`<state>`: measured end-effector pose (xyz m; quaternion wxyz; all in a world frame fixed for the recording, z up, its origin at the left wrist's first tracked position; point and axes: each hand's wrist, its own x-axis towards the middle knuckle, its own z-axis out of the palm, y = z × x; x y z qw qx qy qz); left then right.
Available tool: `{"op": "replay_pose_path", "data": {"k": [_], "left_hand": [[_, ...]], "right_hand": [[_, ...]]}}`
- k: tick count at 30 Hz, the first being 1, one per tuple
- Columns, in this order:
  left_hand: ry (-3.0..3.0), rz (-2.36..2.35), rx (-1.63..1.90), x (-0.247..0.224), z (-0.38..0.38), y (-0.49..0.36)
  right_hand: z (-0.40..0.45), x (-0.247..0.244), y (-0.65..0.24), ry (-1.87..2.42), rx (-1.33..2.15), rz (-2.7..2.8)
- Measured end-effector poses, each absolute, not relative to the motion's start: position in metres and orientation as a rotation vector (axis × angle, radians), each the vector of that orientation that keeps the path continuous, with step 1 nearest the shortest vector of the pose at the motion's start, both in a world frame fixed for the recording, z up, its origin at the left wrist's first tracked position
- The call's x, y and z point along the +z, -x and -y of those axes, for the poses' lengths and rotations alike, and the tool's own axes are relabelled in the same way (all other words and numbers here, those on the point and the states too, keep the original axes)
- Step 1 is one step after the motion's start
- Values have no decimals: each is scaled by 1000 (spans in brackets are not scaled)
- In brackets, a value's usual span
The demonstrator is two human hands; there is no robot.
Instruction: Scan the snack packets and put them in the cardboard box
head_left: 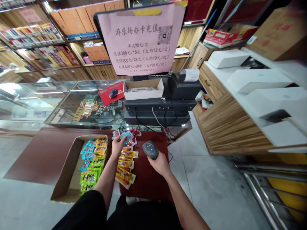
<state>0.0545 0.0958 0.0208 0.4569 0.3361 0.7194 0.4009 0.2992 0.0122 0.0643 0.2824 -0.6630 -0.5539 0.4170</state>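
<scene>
My left hand [117, 144] is closed on a small blue snack packet [124, 136] at the far edge of the dark red table [146, 179]. Other blue and red packets lie just beyond its fingers. In my right hand [159, 162] is a dark barcode scanner [150, 149] with a small blue light, held over the table. Between my forearms lies a column of yellow sausage packets [126, 163]. Left of my left forearm is an open cardboard box [66, 172] holding blue, yellow and green packets.
Behind the table, a glass display counter [72, 92] carries a white tray box [144, 92], a receipt printer [184, 88] and a screen covered by a pink sign [144, 41]. Cables hang by the table's right corner. A wooden cabinet [230, 118] stands right.
</scene>
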Motion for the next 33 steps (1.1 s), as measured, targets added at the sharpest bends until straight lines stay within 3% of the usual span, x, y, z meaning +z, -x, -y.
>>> {"op": "replay_pose_path", "data": {"k": [5,20,28,33], "left_hand": [[-579,-1395,944,23,-86,-79],[-1035,-1201,1191,-25,-80,-78],[-1076,-1154,1267,-13,-56,-70],[-1179,-1259,1326,23,-35,-48]], "right_hand": [[-13,66,-293,1685,1115,1525],[-4,-6,-283,1501,850,1707],[16,-4,-281,1432,700,1755],[25,9,-272,1369,690,1843]]}}
